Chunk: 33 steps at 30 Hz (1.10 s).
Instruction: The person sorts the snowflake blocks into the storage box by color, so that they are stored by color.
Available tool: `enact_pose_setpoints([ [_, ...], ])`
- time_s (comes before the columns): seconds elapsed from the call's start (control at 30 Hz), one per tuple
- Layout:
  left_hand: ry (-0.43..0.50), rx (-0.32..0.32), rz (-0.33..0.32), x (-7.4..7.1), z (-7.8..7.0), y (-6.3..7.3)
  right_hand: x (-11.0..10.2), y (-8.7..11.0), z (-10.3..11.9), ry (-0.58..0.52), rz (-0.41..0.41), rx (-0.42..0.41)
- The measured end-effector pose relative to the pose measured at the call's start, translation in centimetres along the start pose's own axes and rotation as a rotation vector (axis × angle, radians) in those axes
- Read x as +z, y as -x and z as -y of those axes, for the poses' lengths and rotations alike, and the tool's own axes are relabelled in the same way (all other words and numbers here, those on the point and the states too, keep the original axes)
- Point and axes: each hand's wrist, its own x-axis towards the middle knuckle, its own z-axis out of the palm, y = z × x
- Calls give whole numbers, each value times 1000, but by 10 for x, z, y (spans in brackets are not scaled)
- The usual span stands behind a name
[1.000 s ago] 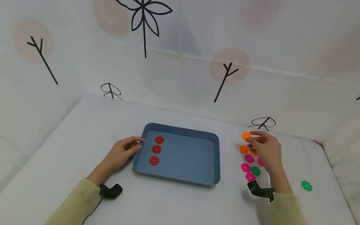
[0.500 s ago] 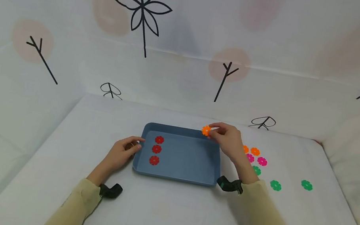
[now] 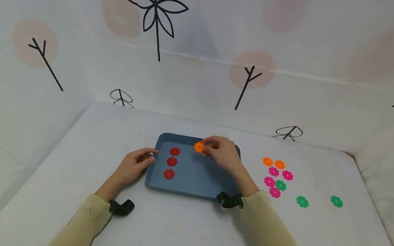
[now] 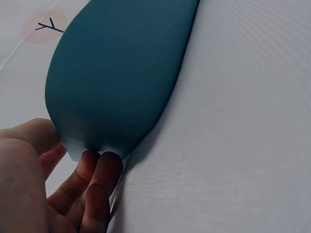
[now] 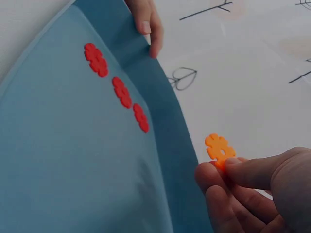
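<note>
My right hand (image 3: 225, 152) pinches an orange flower-shaped plastic piece (image 3: 199, 147) between thumb and fingers, over the back of the blue tray (image 3: 204, 196). The right wrist view shows the orange piece (image 5: 219, 148) standing up from the fingertips, its centre hole visible. Inside the tray at its left, three red flower-shaped pieces (image 3: 172, 161) lie in a column. My left hand (image 3: 135, 166) grips the tray's left edge. In the left wrist view, the fingertips (image 4: 109, 162) lie against the tray's outer wall (image 4: 116, 77), and another finger reaches over the rim.
On the white table to the right of the tray lie two orange pieces (image 3: 274, 163), several pink pieces (image 3: 269, 181) and a green piece (image 3: 280, 185). Farther right are two more green pieces (image 3: 302, 202). A patterned white cloth wall (image 3: 195, 87) stands behind the table.
My right hand has carried the orange piece leftward from the loose pieces to over the tray. The left hand has stayed on the tray's edge.
</note>
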Motion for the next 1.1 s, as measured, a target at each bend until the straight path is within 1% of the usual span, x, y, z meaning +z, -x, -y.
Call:
enact_pose_setpoints([
  [0.2, 5, -6, -3, 0, 0, -1, 9, -7, -2, -2, 48, 27],
  [0.4, 11, -3, 3, -1, 0, -1, 15, -14, -2, 32, 68, 45],
  [0.67, 10, 5, -2, 1, 0, 0, 26, -20, -5, -40, 102, 73],
  [0.83, 10, 6, 0, 1, 0, 0, 30, -23, -9, -82, 119, 105],
  [1.1, 3, 5, -6, 0, 2, 1, 32, -24, -13, -175, 192, 120],
])
